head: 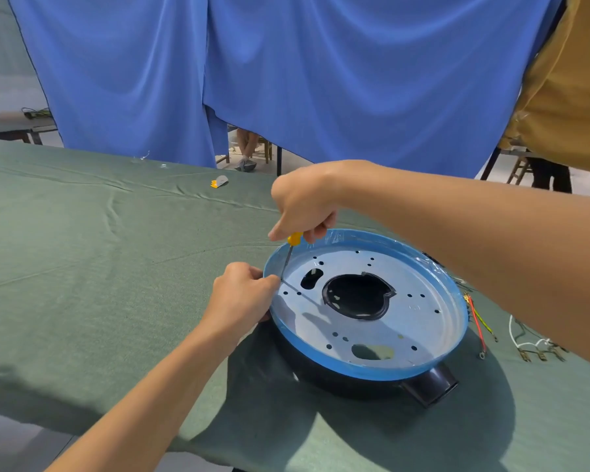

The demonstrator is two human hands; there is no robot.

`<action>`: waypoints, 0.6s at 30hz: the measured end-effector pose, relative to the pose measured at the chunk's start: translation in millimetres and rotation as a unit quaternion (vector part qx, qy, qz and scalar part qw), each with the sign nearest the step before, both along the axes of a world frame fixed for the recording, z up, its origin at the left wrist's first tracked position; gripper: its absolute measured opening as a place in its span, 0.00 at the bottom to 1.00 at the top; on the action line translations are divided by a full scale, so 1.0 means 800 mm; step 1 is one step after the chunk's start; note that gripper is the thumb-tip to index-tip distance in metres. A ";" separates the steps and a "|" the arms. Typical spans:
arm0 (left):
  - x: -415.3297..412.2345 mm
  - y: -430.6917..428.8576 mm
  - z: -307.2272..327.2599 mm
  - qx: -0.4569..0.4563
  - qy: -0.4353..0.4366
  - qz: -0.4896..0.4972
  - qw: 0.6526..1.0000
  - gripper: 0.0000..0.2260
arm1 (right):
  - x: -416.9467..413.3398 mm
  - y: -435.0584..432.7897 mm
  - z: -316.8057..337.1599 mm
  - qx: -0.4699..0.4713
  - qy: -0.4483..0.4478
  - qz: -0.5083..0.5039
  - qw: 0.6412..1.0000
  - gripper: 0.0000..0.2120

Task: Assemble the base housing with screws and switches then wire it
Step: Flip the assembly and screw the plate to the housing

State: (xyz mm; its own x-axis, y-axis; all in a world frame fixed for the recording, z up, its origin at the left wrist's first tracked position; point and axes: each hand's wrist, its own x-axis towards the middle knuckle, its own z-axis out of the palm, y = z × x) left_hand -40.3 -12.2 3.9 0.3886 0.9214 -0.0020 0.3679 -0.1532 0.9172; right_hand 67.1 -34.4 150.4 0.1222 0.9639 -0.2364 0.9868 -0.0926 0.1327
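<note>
Head view, right hand (304, 202) fingers gripping screwdriver (293, 239), left hand (241, 294) curled at its tip, hold unclear

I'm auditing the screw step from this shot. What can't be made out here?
Head view:
- Screw at the screwdriver tip: hidden behind the left hand; what it pinches is unclear.
- Screwdriver handle: mostly covered by the right hand.
- Wires: ends too small, partly behind the right forearm.
- Base housing underside: hidden by its plate.
</note>
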 end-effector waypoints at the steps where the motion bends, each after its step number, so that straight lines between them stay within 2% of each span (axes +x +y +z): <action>1: 0.000 0.000 0.001 -0.002 0.002 -0.002 1.000 0.11 | 0.001 -0.003 0.001 0.003 0.016 0.004 1.000 0.15; 3: -0.001 0.000 0.003 -0.007 0.005 -0.007 1.000 0.11 | 0.003 -0.007 0.006 0.017 0.049 0.019 0.998 0.07; 7: -0.002 0.000 0.006 0.006 0.029 -0.022 0.999 0.12 | 0.003 -0.004 0.005 0.057 0.011 0.080 0.995 0.04; 11: -0.003 0.002 0.005 0.015 0.034 -0.028 0.999 0.12 | -0.003 0.006 -0.008 0.072 -0.062 0.101 0.990 0.14; 14: -0.004 0.006 0.004 0.007 0.025 -0.041 0.999 0.11 | -0.010 0.010 -0.005 0.060 -0.039 0.089 0.993 0.18; 18: -0.004 0.005 0.004 0.003 0.014 -0.035 0.999 0.12 | -0.013 0.009 0.006 0.009 -0.019 0.082 0.996 0.09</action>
